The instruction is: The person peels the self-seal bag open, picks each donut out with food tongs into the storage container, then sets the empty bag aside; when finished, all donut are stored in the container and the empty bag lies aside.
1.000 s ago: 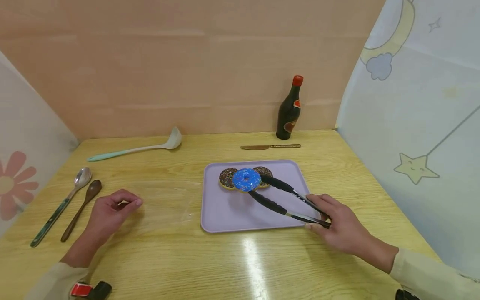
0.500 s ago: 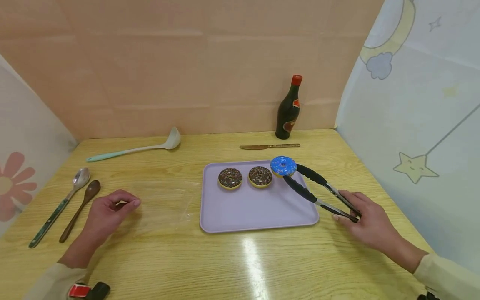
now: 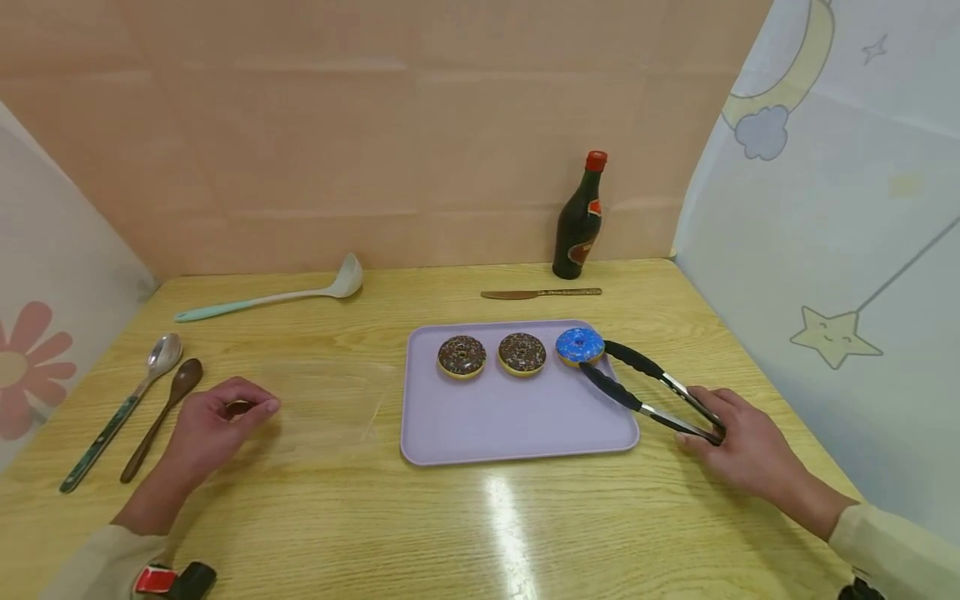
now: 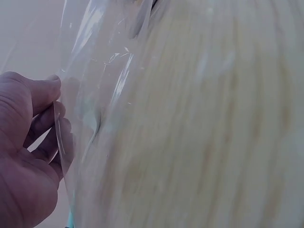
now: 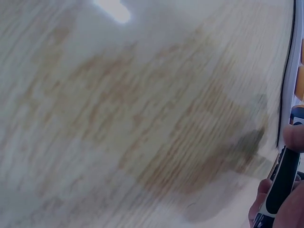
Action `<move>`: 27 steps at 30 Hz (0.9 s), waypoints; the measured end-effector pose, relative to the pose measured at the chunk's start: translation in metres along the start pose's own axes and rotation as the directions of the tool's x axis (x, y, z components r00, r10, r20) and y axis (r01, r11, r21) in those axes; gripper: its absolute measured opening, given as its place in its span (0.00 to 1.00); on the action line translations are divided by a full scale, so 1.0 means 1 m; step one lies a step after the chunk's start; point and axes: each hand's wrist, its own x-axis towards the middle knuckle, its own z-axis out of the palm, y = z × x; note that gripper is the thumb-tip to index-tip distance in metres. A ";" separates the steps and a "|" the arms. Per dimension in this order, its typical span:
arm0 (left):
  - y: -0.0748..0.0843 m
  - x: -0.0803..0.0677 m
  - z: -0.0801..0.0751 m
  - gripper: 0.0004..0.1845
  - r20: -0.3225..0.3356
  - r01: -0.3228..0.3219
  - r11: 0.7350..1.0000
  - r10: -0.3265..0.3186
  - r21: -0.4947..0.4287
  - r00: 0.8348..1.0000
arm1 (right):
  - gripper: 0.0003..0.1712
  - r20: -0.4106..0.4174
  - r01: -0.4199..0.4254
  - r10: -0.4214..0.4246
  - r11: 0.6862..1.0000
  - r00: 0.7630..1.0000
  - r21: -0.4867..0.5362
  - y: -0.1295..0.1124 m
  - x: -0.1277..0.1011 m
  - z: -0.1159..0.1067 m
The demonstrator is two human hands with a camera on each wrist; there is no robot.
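My right hand (image 3: 750, 446) grips black-and-silver tongs (image 3: 611, 387) by the handle end. The tong tips stand on either side of a blue sprinkled donut (image 3: 580, 345), at the back right of the lilac tray (image 3: 495, 429). Two chocolate donuts (image 3: 461, 356) sit in line with it to the left. In the right wrist view only part of the tongs (image 5: 281, 183) and some fingers show. To the left of the tray, my left hand (image 3: 217, 429) pinches the edge of a clear plastic bag (image 4: 109, 71) between thumb and fingers.
A metal spoon (image 3: 120, 425) and a brown wooden spoon (image 3: 161, 417) lie left of my left hand. Along the back are a ladle (image 3: 277, 297), a knife (image 3: 540, 293) and a dark bottle (image 3: 577, 225). Printed cloth walls (image 3: 825, 208) flank the table.
The tongs carried the blue donut rightward from over the chocolate donuts, then lowered it at the tray's back right. My right hand moved right with them. The left hand stayed almost still.
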 end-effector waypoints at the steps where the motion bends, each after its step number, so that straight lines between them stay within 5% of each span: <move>1: 0.000 0.000 0.000 0.05 0.007 -0.010 1.000 0.010 0.006 1.000 | 0.38 0.004 0.001 -0.001 1.000 1.000 -0.001 0.000 0.000 0.000; 19: -0.001 0.001 0.000 0.05 0.107 -0.075 0.981 0.057 0.178 0.993 | 0.43 0.032 -0.065 0.064 0.997 0.997 0.033 -0.004 0.001 -0.002; 27: 0.000 0.004 -0.001 0.06 0.093 -0.072 0.978 0.055 0.197 0.994 | 0.43 0.057 -0.297 0.293 0.950 0.954 0.099 -0.002 0.011 -0.004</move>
